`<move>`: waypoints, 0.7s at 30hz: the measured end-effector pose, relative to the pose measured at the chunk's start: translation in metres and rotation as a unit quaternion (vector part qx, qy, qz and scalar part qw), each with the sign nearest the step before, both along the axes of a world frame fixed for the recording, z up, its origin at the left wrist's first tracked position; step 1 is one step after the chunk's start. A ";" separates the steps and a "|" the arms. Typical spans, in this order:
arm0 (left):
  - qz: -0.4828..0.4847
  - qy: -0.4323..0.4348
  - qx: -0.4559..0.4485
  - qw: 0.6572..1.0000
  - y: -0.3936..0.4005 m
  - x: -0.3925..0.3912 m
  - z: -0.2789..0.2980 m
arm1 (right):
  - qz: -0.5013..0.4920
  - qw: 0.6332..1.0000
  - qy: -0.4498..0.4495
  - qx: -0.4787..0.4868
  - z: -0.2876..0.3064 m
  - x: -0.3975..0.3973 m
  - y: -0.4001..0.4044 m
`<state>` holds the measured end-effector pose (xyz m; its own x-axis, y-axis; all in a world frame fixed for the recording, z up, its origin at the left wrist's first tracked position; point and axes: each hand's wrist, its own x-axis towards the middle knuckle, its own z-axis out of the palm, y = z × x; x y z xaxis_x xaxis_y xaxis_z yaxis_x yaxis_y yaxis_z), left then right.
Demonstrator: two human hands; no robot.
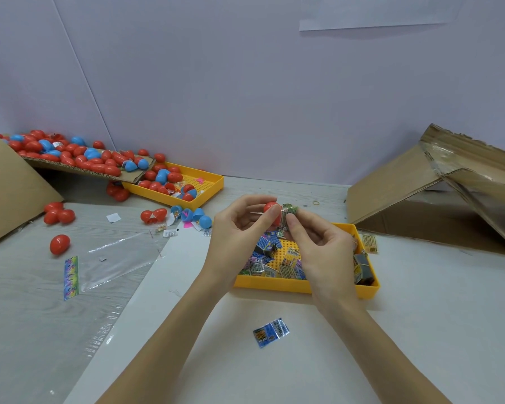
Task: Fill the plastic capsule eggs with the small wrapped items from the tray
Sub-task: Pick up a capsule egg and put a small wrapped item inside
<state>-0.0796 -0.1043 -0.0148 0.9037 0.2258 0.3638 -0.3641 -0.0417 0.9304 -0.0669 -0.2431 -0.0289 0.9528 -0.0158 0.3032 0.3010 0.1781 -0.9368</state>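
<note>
handling note: the red capsule egg (pixel 271 209) looks like a light, rigid, smooth shell, likely slippery, so it is best pinched across its rounded sides, as the left hand (pixel 239 228) does now with thumb and fingertips. the right hand (pixel 318 243) pinches a small wrapped item (pixel 289 212), which appears thin, soft and crinkly; grip it near the end away from the egg. both meet above the 12 o'clock edge of the near yellow tray (pixel 303 287), which holds more packets. the egg's open side faces 3 o'clock toward the packet; its long axis cannot be told. the packet's long axis runs roughly 12 to 6 o'clock. a loose blue packet (pixel 271 332) lies on the counter (pixel 420 330) at 6 o'clock of the tray.
</note>
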 end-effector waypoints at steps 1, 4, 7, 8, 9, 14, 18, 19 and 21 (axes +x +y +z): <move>-0.002 0.000 -0.003 1.000 0.000 0.000 0.000 | -0.002 1.000 0.001 0.003 0.000 0.000 0.000; -0.004 0.001 -0.006 1.000 0.000 0.000 -0.001 | -0.002 1.000 -0.001 0.004 0.000 0.000 0.000; -0.008 0.000 -0.006 1.000 0.000 0.001 0.000 | 0.004 1.000 -0.011 0.005 0.001 -0.001 0.001; -0.009 -0.001 -0.005 1.000 0.000 0.001 0.000 | 0.007 1.000 -0.015 0.003 0.002 -0.002 0.001; -0.011 -0.002 -0.004 1.000 0.001 0.001 -0.001 | 0.011 1.000 -0.019 0.000 0.003 -0.002 0.002; -0.012 -0.008 0.015 1.000 0.002 0.002 -0.001 | 0.031 0.999 -0.024 -0.015 0.007 -0.005 0.001; -0.038 -0.009 0.026 0.999 0.004 0.001 0.000 | 0.039 0.999 0.000 -0.010 0.008 -0.005 -0.001; -0.049 -0.010 0.035 0.998 0.005 0.001 0.000 | 0.042 0.999 0.012 -0.004 0.009 -0.004 -0.001; -0.068 -0.017 0.062 0.996 0.006 0.001 0.000 | 0.050 0.998 0.040 0.013 0.009 -0.003 -0.004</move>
<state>-0.0785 -0.0982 -0.0146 0.9095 0.0534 0.4123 -0.4056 -0.1037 0.9081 -0.0703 -0.2467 -0.0195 0.9710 0.0745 0.2273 0.2052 0.2286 -0.9516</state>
